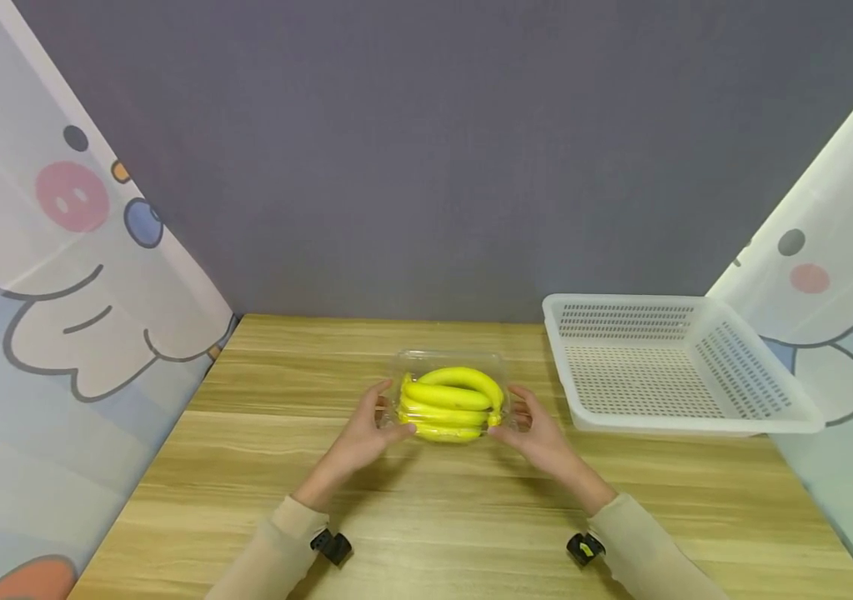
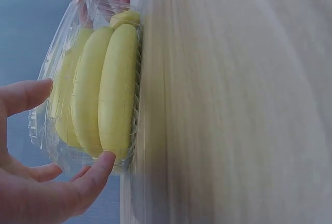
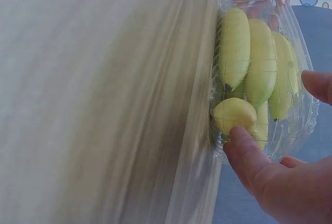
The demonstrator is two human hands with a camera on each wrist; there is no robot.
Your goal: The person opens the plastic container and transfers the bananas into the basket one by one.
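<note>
A clear plastic clamshell box (image 1: 413,359) stands on the wooden table, with several yellow bananas (image 1: 447,396) inside. My left hand (image 1: 363,432) holds its left end, the thumb toward the near corner and the other fingers around the side. At the opposite end, my right hand (image 1: 544,435) grips it in a mirrored way. The left wrist view shows the box wall (image 2: 52,63) close up, with left fingertips (image 2: 106,159) touching it low down. In the right wrist view, a right fingertip (image 3: 239,133) lies against the plastic by a rounded banana end (image 3: 234,114).
A white perforated plastic basket (image 1: 704,425) sits at the table's right back. Behind the wooden tabletop (image 1: 449,533) rises a dark grey panel (image 1: 426,167). Cartoon-printed curtains (image 1: 13,350) hang on both sides. Each wrist wears a small black camera (image 1: 332,547).
</note>
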